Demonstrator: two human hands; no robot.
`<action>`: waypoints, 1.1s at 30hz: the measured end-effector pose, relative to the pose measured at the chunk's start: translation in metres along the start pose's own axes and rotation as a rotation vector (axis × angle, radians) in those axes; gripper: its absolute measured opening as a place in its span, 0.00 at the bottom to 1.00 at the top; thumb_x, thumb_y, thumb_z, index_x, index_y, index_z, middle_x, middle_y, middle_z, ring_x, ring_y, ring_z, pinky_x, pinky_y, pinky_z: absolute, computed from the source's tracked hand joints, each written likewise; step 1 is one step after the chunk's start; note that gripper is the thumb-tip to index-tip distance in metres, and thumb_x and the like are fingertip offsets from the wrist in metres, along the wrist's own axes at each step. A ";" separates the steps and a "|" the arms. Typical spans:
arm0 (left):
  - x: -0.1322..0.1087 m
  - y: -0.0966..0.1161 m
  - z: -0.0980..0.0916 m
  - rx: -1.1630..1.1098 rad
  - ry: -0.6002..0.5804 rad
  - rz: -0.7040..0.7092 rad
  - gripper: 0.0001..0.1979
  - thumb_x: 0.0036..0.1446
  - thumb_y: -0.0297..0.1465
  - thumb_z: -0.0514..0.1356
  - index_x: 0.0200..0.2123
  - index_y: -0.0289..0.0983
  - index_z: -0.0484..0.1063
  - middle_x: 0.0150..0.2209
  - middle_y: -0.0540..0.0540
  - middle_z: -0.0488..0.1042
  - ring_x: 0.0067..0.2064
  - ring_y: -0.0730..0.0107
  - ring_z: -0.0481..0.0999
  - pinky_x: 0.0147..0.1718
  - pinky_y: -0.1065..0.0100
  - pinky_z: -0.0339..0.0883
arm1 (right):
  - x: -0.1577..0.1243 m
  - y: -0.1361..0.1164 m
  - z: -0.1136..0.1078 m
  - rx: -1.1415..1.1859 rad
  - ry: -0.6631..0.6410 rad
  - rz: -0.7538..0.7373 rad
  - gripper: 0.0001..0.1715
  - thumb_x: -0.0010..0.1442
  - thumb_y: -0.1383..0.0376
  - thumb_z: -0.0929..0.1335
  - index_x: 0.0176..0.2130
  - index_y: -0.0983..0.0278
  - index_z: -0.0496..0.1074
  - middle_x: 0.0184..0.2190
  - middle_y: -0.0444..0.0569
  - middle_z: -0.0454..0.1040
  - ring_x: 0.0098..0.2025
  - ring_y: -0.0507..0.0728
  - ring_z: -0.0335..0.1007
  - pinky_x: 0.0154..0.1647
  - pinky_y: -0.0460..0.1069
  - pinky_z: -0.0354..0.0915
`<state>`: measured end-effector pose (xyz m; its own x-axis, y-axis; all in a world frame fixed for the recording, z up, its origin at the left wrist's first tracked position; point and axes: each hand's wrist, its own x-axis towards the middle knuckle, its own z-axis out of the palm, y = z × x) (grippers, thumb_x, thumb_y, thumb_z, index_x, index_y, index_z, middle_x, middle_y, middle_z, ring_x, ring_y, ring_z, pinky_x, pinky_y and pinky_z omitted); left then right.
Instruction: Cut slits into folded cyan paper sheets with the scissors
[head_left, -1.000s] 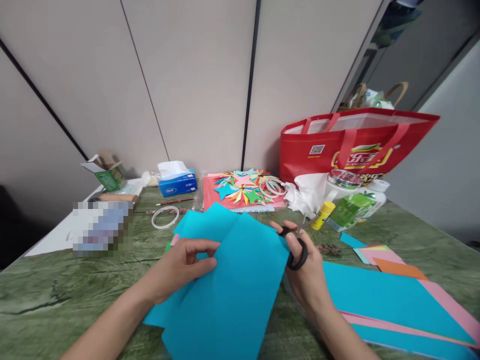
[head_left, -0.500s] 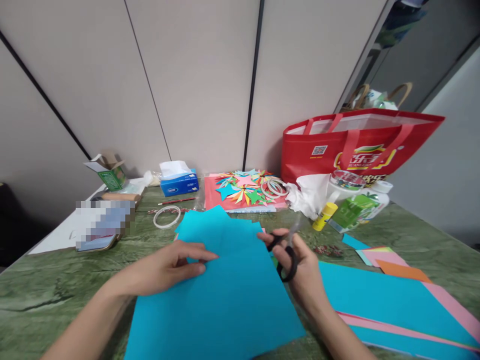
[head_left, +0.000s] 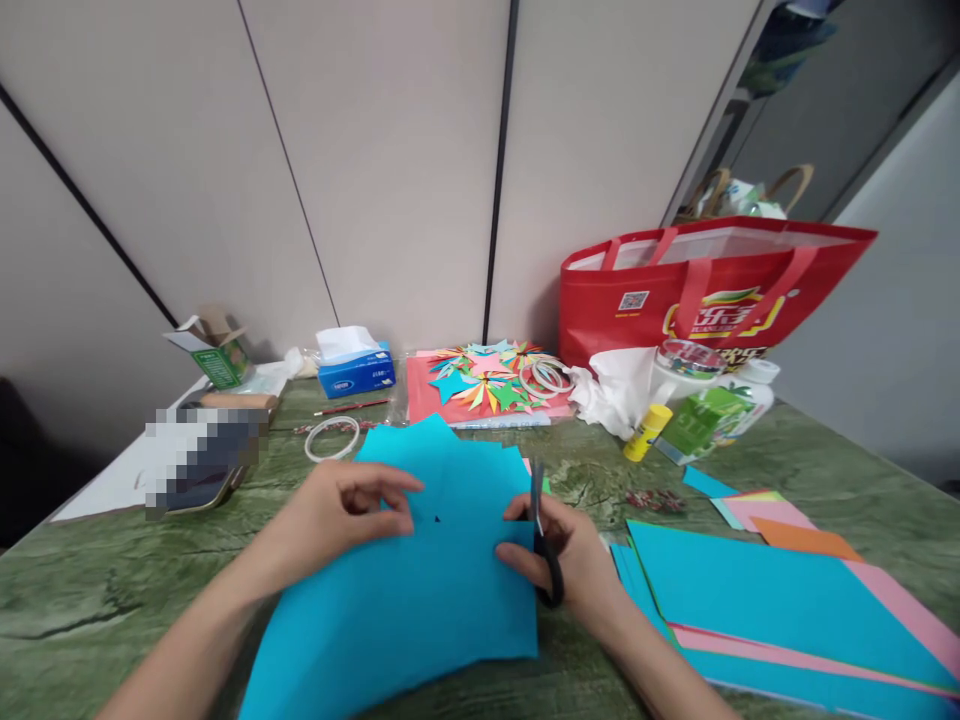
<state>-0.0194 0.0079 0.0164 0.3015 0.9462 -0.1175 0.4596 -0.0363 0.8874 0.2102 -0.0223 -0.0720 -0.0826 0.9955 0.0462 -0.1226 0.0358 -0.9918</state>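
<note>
A large blue paper sheet (head_left: 420,590) lies before me, its right side bent upward and inward. My right hand (head_left: 577,555) has black-handled scissors (head_left: 550,570) hooked in it, blades pointing up. Its thumb and fingertips also pinch the sheet's right edge. At the sheet's upper left, my left hand (head_left: 337,510) has its thumb and index finger apart, with nothing visible between them. Some of its other fingers are curled and partly hidden. Near the sheet's middle there is a small dark mark. More blue paper (head_left: 439,440) with a jagged top edge shows behind.
Stacked coloured paper (head_left: 765,590) lies at the right. Farther back are a yellow glue stick (head_left: 647,433), crumpled tissue (head_left: 619,390), a red bag (head_left: 675,290), paper stars (head_left: 491,375), a tape roll (head_left: 332,438), a tissue box (head_left: 356,372) and, at the left, a phone (head_left: 206,460).
My right hand has moved left, bringing the sheet's right side up and over, and the scissors now point upward. My left hand has shifted slightly up and left, with thumb and index finger wider apart.
</note>
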 end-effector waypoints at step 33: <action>-0.002 -0.005 0.018 -0.447 0.413 0.022 0.24 0.41 0.34 0.65 0.45 0.37 0.68 0.44 0.43 0.74 0.44 0.51 0.73 0.36 0.58 0.72 | -0.018 -0.005 0.025 0.209 -0.078 -0.011 0.21 0.46 0.51 0.68 0.35 0.63 0.68 0.20 0.42 0.66 0.22 0.52 0.63 0.23 0.44 0.59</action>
<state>-0.0075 0.0008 0.0040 -0.0833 0.9965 0.0059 0.0349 -0.0030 0.9994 0.1878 -0.0423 -0.0654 -0.1557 0.9850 0.0740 -0.3258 0.0195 -0.9452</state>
